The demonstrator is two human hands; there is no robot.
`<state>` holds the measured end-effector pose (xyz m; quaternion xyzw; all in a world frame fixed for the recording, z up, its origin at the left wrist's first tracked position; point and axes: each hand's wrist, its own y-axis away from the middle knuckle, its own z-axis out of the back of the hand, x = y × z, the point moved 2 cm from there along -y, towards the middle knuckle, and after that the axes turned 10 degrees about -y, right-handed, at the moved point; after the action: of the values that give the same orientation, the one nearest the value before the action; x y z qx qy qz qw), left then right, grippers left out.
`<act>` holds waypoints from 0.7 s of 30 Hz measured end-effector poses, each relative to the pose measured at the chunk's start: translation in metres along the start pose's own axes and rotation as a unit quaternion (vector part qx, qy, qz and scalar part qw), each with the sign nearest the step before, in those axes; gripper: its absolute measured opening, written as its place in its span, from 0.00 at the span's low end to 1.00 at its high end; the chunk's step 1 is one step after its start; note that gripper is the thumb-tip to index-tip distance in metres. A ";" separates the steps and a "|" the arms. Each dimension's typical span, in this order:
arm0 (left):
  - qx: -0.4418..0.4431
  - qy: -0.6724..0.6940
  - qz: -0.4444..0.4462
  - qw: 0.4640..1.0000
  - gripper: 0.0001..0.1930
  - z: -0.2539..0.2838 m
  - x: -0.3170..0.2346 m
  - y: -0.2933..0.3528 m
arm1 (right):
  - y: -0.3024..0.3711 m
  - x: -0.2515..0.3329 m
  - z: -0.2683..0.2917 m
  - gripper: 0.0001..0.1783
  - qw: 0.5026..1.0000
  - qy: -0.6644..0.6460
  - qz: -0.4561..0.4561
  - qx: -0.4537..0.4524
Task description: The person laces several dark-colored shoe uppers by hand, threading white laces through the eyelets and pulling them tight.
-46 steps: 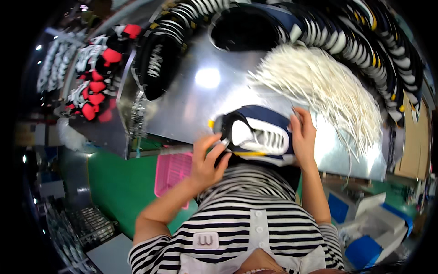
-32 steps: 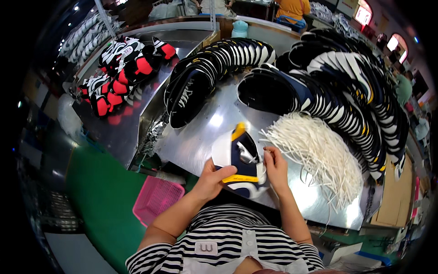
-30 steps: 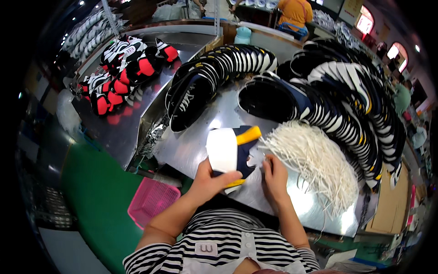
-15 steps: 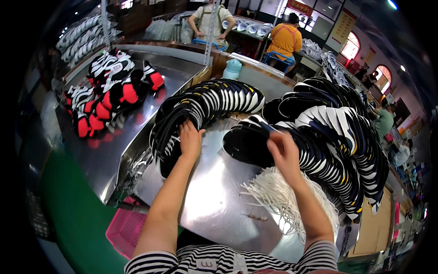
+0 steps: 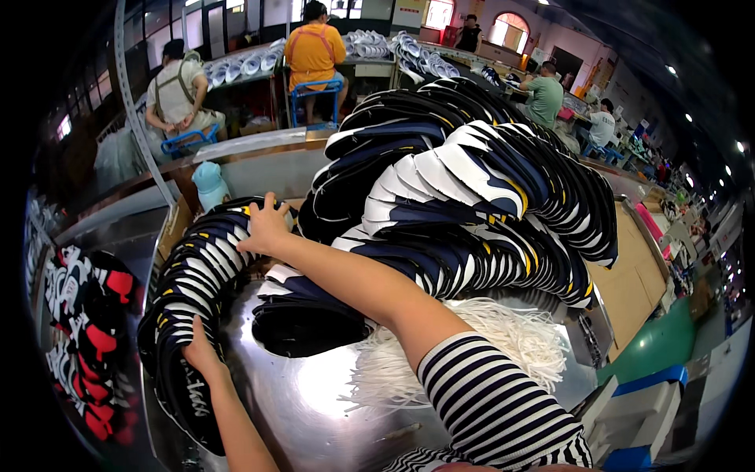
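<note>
Left hand [image 5: 200, 354] & right hand [image 5: 266, 228] press flat, fingers spread, at opposite ends of curved row of shoe uppers [image 5: 197, 275] on steel desk [image 5: 314, 401].

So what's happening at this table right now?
A person in a striped top leans over a metal table piled with dark shoe uppers. The left hand rests on the near end of a curved row of uppers, and the right hand presses its far end. White laces lie beside them.
</note>
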<state>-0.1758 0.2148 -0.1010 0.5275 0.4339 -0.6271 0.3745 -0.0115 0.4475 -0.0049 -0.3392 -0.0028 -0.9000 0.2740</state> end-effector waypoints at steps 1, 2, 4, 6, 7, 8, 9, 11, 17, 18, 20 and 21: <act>0.014 -0.003 0.017 1.000 0.21 -0.013 0.005 0.011 | -0.006 -0.029 -0.004 0.48 0.999 -0.008 0.020 -0.045; 0.010 -0.006 0.025 1.000 0.20 -0.012 0.007 0.010 | -0.006 -0.036 -0.004 0.47 0.999 -0.035 0.003 -0.035; -0.005 0.008 0.008 1.000 0.18 0.000 0.006 0.006 | -0.008 -0.028 -0.002 0.46 0.995 -0.099 -0.009 -0.018; 0.024 -0.018 0.001 1.000 0.20 0.000 -0.003 0.003 | -0.019 -0.017 0.000 0.46 0.985 -0.079 -0.151 -0.003; 0.020 -0.031 -0.017 0.999 0.19 -0.001 -0.007 0.007 | -0.023 -0.013 0.004 0.45 0.990 -0.052 -0.134 0.004; 0.053 -0.027 -0.049 0.997 0.19 -0.003 -0.003 -0.001 | -0.029 -0.014 0.008 0.44 0.993 -0.025 -0.115 0.004; 0.055 -0.019 -0.029 0.998 0.20 -0.007 -0.007 0.007 | -0.025 -0.023 0.007 0.38 1.000 -0.003 -0.025 -0.006; 0.079 0.004 -0.015 0.997 0.28 -0.019 -0.021 0.016 | -0.018 -0.025 0.015 0.26 0.995 -0.028 0.063 -0.067; 0.053 0.062 -0.058 0.995 0.24 0.027 -0.092 0.049 | 0.052 0.027 0.078 0.22 0.972 -0.078 0.176 -0.136; 0.044 0.071 -0.066 0.994 0.24 0.040 -0.105 0.061 | 0.071 0.037 0.089 0.22 0.966 -0.098 0.191 -0.146; 0.045 0.061 -0.130 0.989 0.19 0.087 -0.129 0.080 | 0.110 0.065 0.107 0.22 0.952 -0.139 0.221 -0.160; 0.043 0.040 -0.144 0.988 0.18 0.113 -0.147 0.097 | 0.128 0.079 0.113 0.23 0.943 -0.149 0.247 -0.168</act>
<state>-0.0993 0.0774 0.0368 0.4998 0.4924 -0.6709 0.2401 0.0717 0.3213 0.1070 -0.5004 0.1919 -0.7308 0.4228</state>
